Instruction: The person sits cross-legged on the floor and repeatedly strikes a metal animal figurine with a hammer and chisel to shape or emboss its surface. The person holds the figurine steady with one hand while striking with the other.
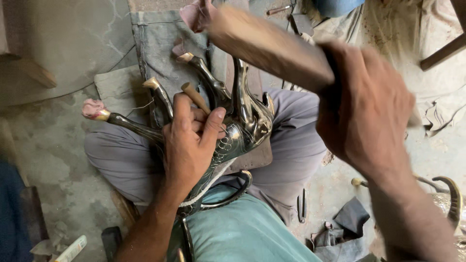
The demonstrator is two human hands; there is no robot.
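Gripping, left hand (191, 140): fingers closed around a thin chisel-like rod with a wooden-coloured top (195, 97), and pressing on the dark metal animal figure (242, 128).
Raised, right hand (364, 109): fingers clenched on the wooden mallet (269, 43), blurred, at about two o'clock from the left hand.
Figure's place: on the person's lap at picture centre, its legs pointing toward eleven and twelve o'clock, tips brass-coloured.
Lap: grey trousers (121, 155), crossed legs; teal shirt (238, 233) at six o'clock.
Floor, ten o'clock: grey cloth (160, 39) under the legs.
Floor, five o'clock: dark rag (349, 218) and a second curved metal piece (451, 194).
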